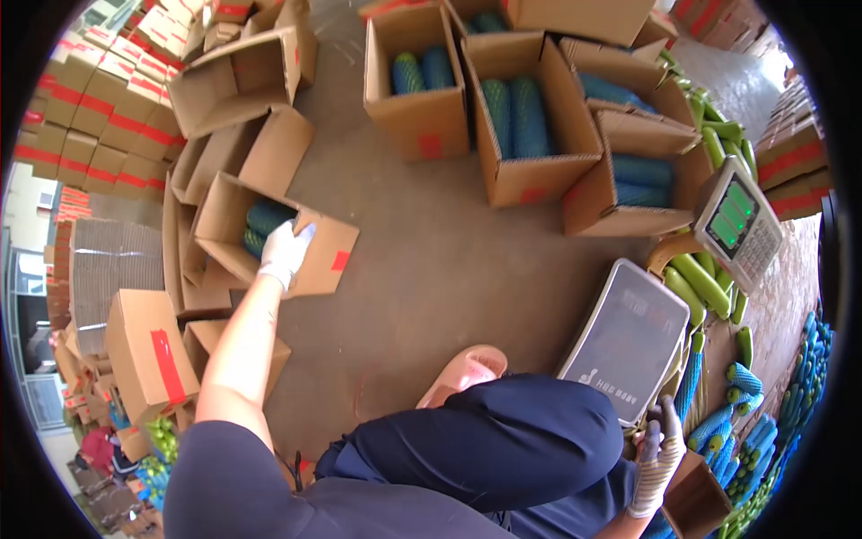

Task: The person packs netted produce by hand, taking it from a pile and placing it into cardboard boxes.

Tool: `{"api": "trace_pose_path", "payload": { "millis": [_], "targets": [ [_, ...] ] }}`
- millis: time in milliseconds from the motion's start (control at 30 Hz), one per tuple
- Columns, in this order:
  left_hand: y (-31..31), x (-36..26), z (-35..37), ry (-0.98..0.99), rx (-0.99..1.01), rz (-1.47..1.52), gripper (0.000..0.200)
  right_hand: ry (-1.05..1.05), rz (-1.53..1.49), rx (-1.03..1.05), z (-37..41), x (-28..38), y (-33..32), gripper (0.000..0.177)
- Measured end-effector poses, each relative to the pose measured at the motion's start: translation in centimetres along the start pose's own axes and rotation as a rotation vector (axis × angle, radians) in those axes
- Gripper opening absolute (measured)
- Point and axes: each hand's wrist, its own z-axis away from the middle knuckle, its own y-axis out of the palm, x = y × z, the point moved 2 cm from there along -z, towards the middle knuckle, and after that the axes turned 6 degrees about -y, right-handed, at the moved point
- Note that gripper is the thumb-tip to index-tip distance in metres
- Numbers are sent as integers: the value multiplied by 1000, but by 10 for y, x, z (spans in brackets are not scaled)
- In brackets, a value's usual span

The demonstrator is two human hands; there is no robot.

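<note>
My left hand [285, 254], in a white glove, grips the near edge of an open cardboard box [325, 253] on the left. Inside that box lie green gourds in blue netting [267, 217], partly hidden by the hand and the box wall. Low on the right, my right hand [661, 460] wears a striped glove with dark fingertips. Its fingers are stretched out and apart, holding nothing that I can see. Just beyond them is the flat platform of a weighing scale [626, 337], with nothing on it. The scale's display [734, 216] shows lit green digits.
Open boxes [530, 166] with netted gourds stand at the top. Empty cartons [235, 85] line the left, near flattened cardboard [112, 269]. Loose green gourds [705, 283] and blue-netted ones [745, 386] lie on the right. A pink slipper [469, 370] is on the floor.
</note>
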Motion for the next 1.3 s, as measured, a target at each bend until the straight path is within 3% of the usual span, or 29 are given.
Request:
{"api": "trace_pose_path", "payload": {
  "millis": [67, 100, 167, 200, 267, 300, 367, 433, 500, 533, 567, 633, 700, 733, 767, 800, 900, 967, 1067, 1133, 1200, 1233, 1267, 1300],
  "targets": [
    [1, 6, -4, 119, -234, -111, 48, -112, 29, 9, 13, -8, -4, 38],
    [-8, -1, -10, 136, -255, -101, 48, -48, -214, -81, 24, -20, -1, 39],
    [-23, -14, -26, 203, -480, 246, 43, -82, -206, -91, 36, -20, -9, 38],
    [-34, -16, -45, 232, -596, 234, 42, -89, -205, -109, 39, -28, -11, 38],
    [-59, -43, -74, 192, -635, 245, 49, -265, -48, -75, 42, -48, -14, 37],
    [-70, -62, -86, 92, -579, 312, 53, -266, -45, -86, 44, -55, -13, 37],
    [-84, -58, -168, 293, -510, 373, 51, -139, -58, -65, 46, -69, -7, 35],
    [-91, -94, -183, 237, -632, 91, 48, -118, -58, -93, 39, -59, -5, 32],
    [-90, -118, -207, 121, -598, -159, 53, -39, 276, 151, 27, -26, -4, 29],
    [-88, -119, -224, 67, -558, -239, 57, -333, 476, 187, 25, -34, 7, 31],
    [-87, -122, -240, 21, -518, -319, 60, -304, 472, 188, 24, -47, 18, 31],
    [-91, -122, -268, -51, -381, -469, 64, 60, 157, 134, 14, -41, 32, 37],
    [-94, -50, -375, 126, -272, -315, 76, 73, 208, 144, 11, -46, 39, 33],
    [-95, -21, -404, 215, -242, -84, 79, 98, 224, 161, 7, -41, 38, 33],
    [-99, -13, -411, 273, -239, -57, 77, 119, 253, 180, 5, -42, 37, 33],
    [-102, -40, -365, 219, -426, -285, 72, 147, 258, 203, 2, -43, 35, 32],
    [-127, -58, -295, 176, -645, -158, 50, 143, 270, 168, 11, -59, 30, 33],
    [-169, -44, -285, 287, -807, -226, 45, 151, 248, 123, 22, -66, 26, 33],
    [-245, -39, -261, 428, -879, -218, 34, 229, 217, 98, 44, -72, 15, 36],
    [-286, -77, -240, 548, -897, -133, 30, 208, 204, 31, 64, -84, 10, 35],
    [-305, -141, -140, 844, -856, -265, 46, 205, 163, -51, 83, -93, 3, 34],
    [-293, -181, -54, 988, -836, -332, 59, 205, 145, -88, 95, -96, 0, 34],
    [-275, -226, 24, 1016, -839, -314, 59, 206, 106, -146, 109, -102, -1, 34],
    [-246, -279, 135, 1054, -632, 16, 71, 201, 106, -174, 122, -104, -3, 33]
  ]
}}
